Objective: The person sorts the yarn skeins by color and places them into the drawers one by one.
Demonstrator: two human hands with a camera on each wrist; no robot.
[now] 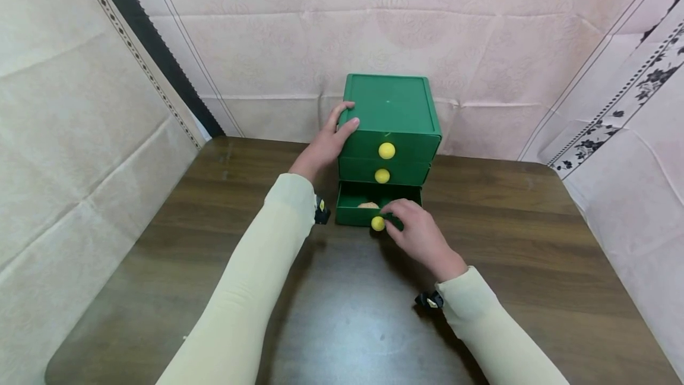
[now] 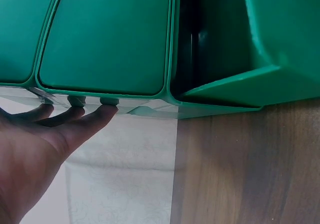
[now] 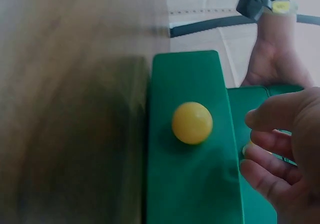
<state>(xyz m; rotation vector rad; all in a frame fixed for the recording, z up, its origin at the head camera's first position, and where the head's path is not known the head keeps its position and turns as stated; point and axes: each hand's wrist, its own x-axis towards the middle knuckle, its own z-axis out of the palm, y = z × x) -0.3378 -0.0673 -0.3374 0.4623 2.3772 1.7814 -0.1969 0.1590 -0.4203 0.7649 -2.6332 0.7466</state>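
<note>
A small green drawer cabinet (image 1: 392, 103) with round yellow knobs stands at the back of the table. Its bottom drawer (image 1: 350, 217) is pulled out, and a light beige object (image 1: 368, 205) lies partly visible inside. My left hand (image 1: 328, 141) rests on the cabinet's left side and top edge; in the left wrist view its fingertips (image 2: 109, 108) press against the side. My right hand (image 1: 419, 236) hovers at the bottom drawer's front, near its yellow knob (image 3: 192, 123). In the right wrist view, its loosely bent fingers (image 3: 270, 176) are apart from that knob and hold nothing.
The brown wooden table (image 1: 513, 254) extends to both sides of the cabinet. Pale patterned cloth (image 1: 278, 58) hangs close behind the cabinet and along the sides. The upper and middle drawers, each with a yellow knob (image 1: 386, 150), are closed.
</note>
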